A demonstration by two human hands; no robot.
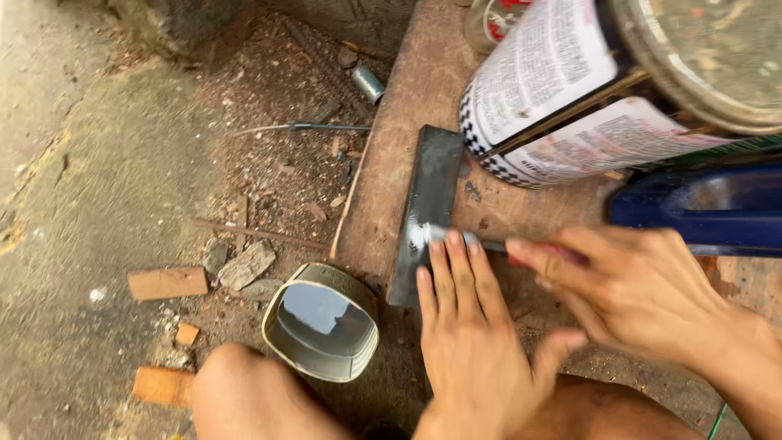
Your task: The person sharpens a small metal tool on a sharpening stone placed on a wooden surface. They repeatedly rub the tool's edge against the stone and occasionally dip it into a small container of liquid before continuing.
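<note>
Starting from the left, a squashed oval tin (322, 322) with dark liquid inside stands on the dirt, just beside the wooden board (407, 106) that carries a dark flat sharpening stone (428, 204). On this stone the left hand (472, 334) lies with fingers stretched flat, pressing down a small blade (456, 237), while the right hand (635, 293) is closed around its red handle (554, 254); I judge the step is sharpening, and the next stroke needs steady flat pressure. At the right, a big paint can (570, 90) lies tilted, contents not visible.
</note>
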